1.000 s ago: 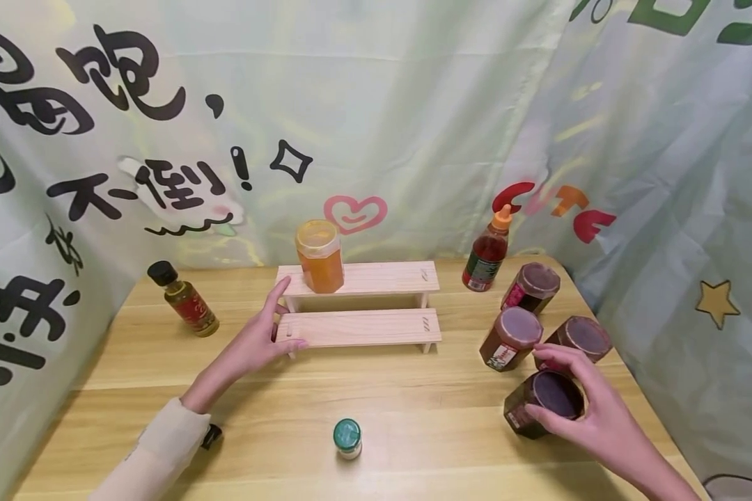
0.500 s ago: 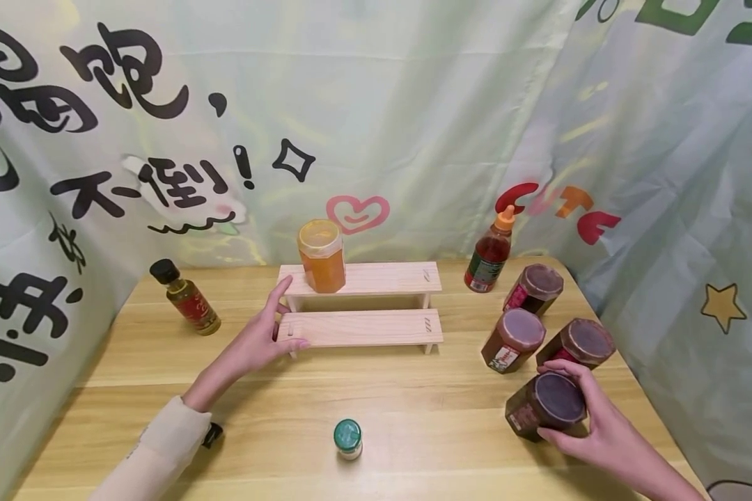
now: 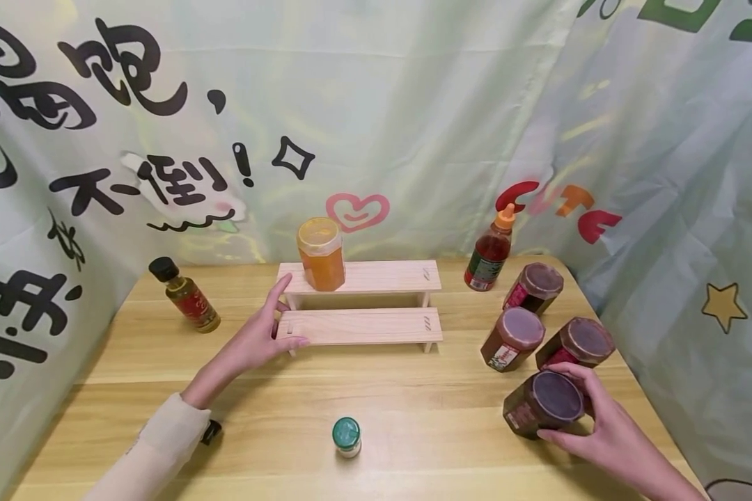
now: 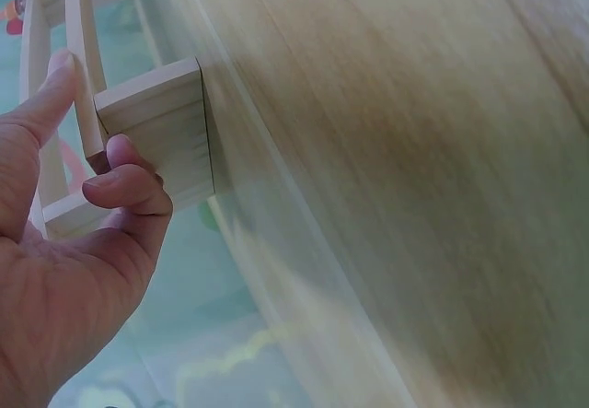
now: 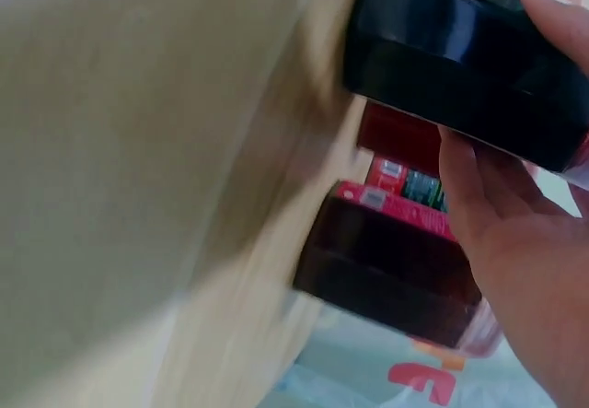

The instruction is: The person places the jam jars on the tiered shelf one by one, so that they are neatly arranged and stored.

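My left hand grips the left end of a two-step wooden shelf, its thumb on the lower board. In the left wrist view, the fingers of the left hand curl at the end of that board. On the upper step stands an open-looking jar of amber honey. At the right, my right hand holds a dark, many-sided jar between thumb and fingers. The right wrist view has this jar close up, its label mostly hidden. Whether its base touches the table cannot be told.
Behind the held jar stand several similar jars, among them a brown one and a dark red one. A sauce bottle with orange cap stands farther back. An oil bottle is at the left; a green-capped shaker stands in front.
My right hand has closed round the dark jar, its thumb sliding lower along the near side and the fingers drawing in from the jar behind. The left hand stays on the shelf.
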Action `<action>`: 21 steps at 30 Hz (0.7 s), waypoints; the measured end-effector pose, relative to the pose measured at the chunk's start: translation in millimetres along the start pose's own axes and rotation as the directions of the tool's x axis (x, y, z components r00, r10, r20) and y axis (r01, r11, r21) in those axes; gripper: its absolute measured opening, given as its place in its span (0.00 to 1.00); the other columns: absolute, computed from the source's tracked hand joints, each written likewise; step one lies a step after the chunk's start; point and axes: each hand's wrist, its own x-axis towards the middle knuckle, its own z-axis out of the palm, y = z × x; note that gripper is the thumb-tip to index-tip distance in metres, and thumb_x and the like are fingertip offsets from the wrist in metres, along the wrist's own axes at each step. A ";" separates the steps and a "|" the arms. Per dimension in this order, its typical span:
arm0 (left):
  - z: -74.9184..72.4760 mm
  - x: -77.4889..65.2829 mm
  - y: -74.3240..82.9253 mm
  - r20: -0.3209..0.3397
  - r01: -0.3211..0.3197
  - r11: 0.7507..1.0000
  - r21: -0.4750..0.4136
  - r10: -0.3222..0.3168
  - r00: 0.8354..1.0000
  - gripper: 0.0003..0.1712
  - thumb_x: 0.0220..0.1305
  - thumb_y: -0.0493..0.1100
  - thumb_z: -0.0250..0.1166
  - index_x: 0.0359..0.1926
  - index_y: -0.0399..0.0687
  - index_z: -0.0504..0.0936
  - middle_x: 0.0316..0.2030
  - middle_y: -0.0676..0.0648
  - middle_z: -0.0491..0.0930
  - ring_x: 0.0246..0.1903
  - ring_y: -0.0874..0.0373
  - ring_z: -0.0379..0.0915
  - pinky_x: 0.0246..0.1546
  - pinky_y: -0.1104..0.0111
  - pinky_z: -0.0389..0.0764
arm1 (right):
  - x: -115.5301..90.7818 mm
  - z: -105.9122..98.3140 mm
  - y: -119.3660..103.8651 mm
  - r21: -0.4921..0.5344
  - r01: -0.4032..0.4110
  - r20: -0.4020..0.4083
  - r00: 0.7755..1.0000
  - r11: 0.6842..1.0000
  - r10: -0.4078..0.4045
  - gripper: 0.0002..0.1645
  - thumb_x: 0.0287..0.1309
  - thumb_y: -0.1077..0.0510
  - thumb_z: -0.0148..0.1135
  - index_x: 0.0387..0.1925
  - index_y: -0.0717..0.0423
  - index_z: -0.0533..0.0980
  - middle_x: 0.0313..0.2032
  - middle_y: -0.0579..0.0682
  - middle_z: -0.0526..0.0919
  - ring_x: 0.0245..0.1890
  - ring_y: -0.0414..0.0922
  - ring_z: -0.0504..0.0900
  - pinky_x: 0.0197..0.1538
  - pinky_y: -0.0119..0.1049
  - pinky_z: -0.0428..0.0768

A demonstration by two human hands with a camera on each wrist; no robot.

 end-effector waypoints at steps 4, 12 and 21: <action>-0.5 0.4 0.6 0.002 0.001 1.000 -0.006 -0.001 1.000 0.73 0.63 0.44 0.84 0.90 0.65 0.37 0.58 0.31 0.73 0.29 0.52 0.81 0.29 0.62 0.84 | -0.6 5.7 -3.5 -0.005 -0.008 -0.019 1.000 1.000 0.008 0.65 0.34 0.74 0.91 0.76 0.60 0.67 0.62 0.40 0.78 0.59 0.28 0.78 0.57 0.17 0.74; -0.5 0.1 3.8 0.000 0.003 1.000 -0.005 -0.003 1.000 0.74 0.63 0.44 0.84 0.90 0.64 0.36 0.58 0.30 0.73 0.29 0.53 0.81 0.29 0.62 0.84 | 5.0 16.1 -14.6 -0.001 -0.036 -0.056 0.998 0.999 0.035 0.66 0.36 0.73 0.92 0.77 0.57 0.64 0.59 0.42 0.80 0.57 0.31 0.79 0.56 0.18 0.74; -1.5 -0.5 3.5 -0.005 0.013 0.999 0.030 -0.013 1.000 0.73 0.63 0.47 0.84 0.90 0.66 0.37 0.59 0.31 0.74 0.27 0.56 0.79 0.29 0.61 0.83 | 19.9 15.7 -31.3 0.023 -0.017 -0.095 0.995 1.000 0.019 0.65 0.33 0.74 0.92 0.74 0.61 0.65 0.56 0.44 0.83 0.54 0.34 0.81 0.56 0.19 0.74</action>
